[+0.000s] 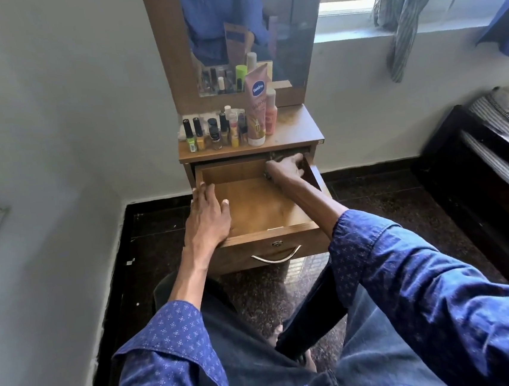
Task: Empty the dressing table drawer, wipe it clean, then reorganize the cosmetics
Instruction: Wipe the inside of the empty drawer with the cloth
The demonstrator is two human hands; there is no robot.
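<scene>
Two bare hands work at one wooden drawer (257,205), pulled far out of the brown laminate dressing table (300,132) and showing a smooth, bare board bottom. The left hand (207,216) lies flat with straight fingers over the drawer's left wall. The right hand (286,168) reaches into the back right corner, fingers curled round something small and dark; what it is cannot be told. One curved metal handle (276,257) sits on the drawer front. On the tabletop stand a tall pink Vaseline tube (257,108), a slimmer pink bottle (271,113) and a cluster of nail polish bottles (213,131), crowded left below the mirror (292,18).
</scene>
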